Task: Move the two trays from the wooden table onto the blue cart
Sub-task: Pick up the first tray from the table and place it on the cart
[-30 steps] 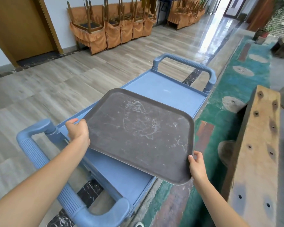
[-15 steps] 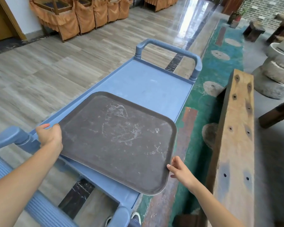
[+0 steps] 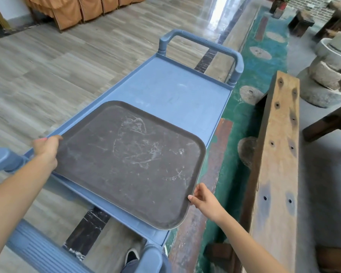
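A dark brown scuffed tray (image 3: 130,160) lies low over the near half of the blue cart (image 3: 177,95), its near right corner sticking out past the cart's edge. My left hand (image 3: 46,147) grips the tray's left corner. My right hand (image 3: 203,200) touches the tray's right rim with fingers curled around the edge. Only this one tray is in view. The wooden table is not clearly seen; a long wooden beam (image 3: 274,164) runs along the right.
The cart has a far handle (image 3: 201,43) and a near handle (image 3: 37,251) in front of me. Stacked chairs with orange covers (image 3: 83,8) stand at the back. Stone millstones (image 3: 331,62) sit at the right. My shoe (image 3: 131,257) shows below.
The tray has come down from a raised tilt and moved left onto the cart's near half. Both hands followed it down, and my view has tipped lower.
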